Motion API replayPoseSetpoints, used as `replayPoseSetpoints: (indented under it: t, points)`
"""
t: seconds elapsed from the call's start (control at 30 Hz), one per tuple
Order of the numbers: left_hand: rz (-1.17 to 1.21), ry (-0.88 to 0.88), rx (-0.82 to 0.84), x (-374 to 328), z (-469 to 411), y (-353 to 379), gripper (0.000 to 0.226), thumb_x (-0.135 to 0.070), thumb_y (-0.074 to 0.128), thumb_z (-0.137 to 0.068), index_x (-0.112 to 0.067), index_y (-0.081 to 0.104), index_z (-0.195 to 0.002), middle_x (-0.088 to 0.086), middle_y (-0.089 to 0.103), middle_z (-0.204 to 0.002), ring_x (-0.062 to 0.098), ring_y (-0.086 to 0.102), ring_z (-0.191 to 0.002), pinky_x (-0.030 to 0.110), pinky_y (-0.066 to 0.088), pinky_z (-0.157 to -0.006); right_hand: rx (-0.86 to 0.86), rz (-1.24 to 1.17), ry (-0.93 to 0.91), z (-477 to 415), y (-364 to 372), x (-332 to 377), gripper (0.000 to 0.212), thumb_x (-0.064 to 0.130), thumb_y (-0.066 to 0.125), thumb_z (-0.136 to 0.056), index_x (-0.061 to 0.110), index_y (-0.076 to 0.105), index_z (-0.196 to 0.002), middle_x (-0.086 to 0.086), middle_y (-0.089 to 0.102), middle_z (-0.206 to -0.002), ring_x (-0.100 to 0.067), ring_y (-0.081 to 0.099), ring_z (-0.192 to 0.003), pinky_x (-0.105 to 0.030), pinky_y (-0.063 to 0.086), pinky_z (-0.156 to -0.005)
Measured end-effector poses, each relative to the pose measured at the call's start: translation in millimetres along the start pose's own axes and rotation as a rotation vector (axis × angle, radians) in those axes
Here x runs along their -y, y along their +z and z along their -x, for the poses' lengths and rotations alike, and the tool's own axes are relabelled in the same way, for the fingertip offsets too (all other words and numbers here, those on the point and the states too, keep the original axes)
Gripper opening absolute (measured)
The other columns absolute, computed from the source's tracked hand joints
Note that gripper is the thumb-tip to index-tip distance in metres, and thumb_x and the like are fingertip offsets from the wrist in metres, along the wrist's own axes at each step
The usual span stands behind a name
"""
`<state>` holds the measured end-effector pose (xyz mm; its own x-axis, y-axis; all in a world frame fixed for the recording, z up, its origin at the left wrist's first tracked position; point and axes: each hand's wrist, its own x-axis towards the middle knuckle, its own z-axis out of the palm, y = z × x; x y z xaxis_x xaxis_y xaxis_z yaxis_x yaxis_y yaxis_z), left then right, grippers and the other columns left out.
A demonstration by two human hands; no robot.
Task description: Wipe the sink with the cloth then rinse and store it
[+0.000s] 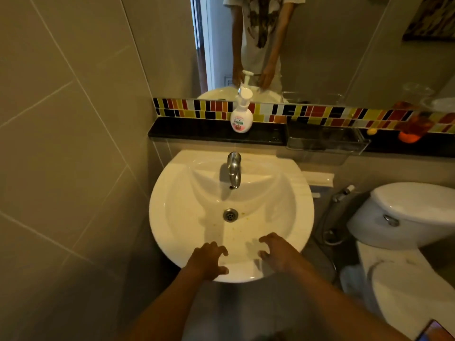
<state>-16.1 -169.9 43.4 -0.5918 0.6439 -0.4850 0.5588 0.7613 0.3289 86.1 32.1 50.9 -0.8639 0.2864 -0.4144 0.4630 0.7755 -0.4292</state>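
Observation:
A white round sink (172, 217) fills the middle of the view, with a chrome tap (234, 172) at the back and a metal drain (230, 214) in the bowl. Small yellowish specks dot the basin near the drain. My left hand (208, 260) hovers over the sink's front rim, fingers spread and empty. To its right my right hand (279, 252) hangs over the same rim, fingers curled apart, holding nothing. I see no cloth in either hand or in the sink.
A white pump soap bottle (241, 114) stands on the black ledge (197, 130) behind the sink. A clear plastic tray (325, 140) and an orange object (411, 132) sit further right. A toilet (406, 212) stands at the right, with a spray hose (342, 195) between.

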Motion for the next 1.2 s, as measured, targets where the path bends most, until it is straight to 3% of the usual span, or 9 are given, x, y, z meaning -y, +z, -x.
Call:
replayPoseSetpoints:
  t: [0.1, 0.27, 0.47, 1.07, 1.2]
  points:
    - [-0.080, 0.000, -0.017, 4, 5, 20, 0.049, -0.045, 0.060, -0.085, -0.025, 0.050, -0.129, 0.004, 0.046, -0.136, 0.025, 0.044, -0.125, 0.038, 0.036, -0.106, 0.069, 0.014, 0.008, 8, 25, -2, 0.045, 0.030, 0.052, -0.093, 0.011, 0.051, -0.134, -0.008, 0.049, -0.135, -0.025, 0.050, -0.123, -0.030, 0.038, -0.105]
    - [-0.149, 0.006, -0.122, 2, 6, 36, 0.046, -0.038, 0.060, -0.088, -0.024, 0.048, -0.130, 0.005, 0.047, -0.131, 0.026, 0.044, -0.121, 0.037, 0.037, -0.100, 0.073, 0.049, 0.042, 10, 46, -3, 0.020, 0.014, 0.055, -0.084, 0.009, 0.067, -0.100, -0.012, 0.060, -0.114, -0.027, 0.058, -0.108, -0.030, 0.046, -0.092]
    - [-0.117, -0.002, -0.183, 0, 2, 41, 0.040, -0.029, 0.064, -0.086, -0.022, 0.053, -0.124, 0.005, 0.052, -0.124, 0.025, 0.048, -0.114, 0.035, 0.042, -0.095, -0.002, 0.115, 0.071, 0, 46, 5, 0.030, 0.015, 0.059, -0.085, 0.008, 0.062, -0.114, -0.012, 0.059, -0.119, -0.029, 0.056, -0.112, -0.039, 0.049, -0.092]
    - [-0.290, 0.033, -0.181, -5, 2, 46, 0.041, -0.026, 0.061, -0.090, -0.011, 0.051, -0.126, 0.013, 0.053, -0.124, 0.031, 0.053, -0.110, 0.035, 0.046, -0.088, -0.032, 0.163, 0.060, 12, 50, 5, 0.036, 0.019, 0.055, -0.089, 0.011, 0.056, -0.124, -0.010, 0.055, -0.124, -0.028, 0.051, -0.115, -0.040, 0.049, -0.090]
    - [-0.287, 0.046, -0.183, -5, 0, 43, 0.041, -0.027, 0.061, -0.089, -0.012, 0.050, -0.126, 0.012, 0.053, -0.124, 0.030, 0.053, -0.110, 0.035, 0.046, -0.089, -0.011, 0.019, 0.042, 10, 44, 4, 0.039, 0.025, 0.055, -0.091, 0.014, 0.053, -0.128, -0.009, 0.052, -0.132, -0.026, 0.049, -0.120, -0.038, 0.046, -0.097]
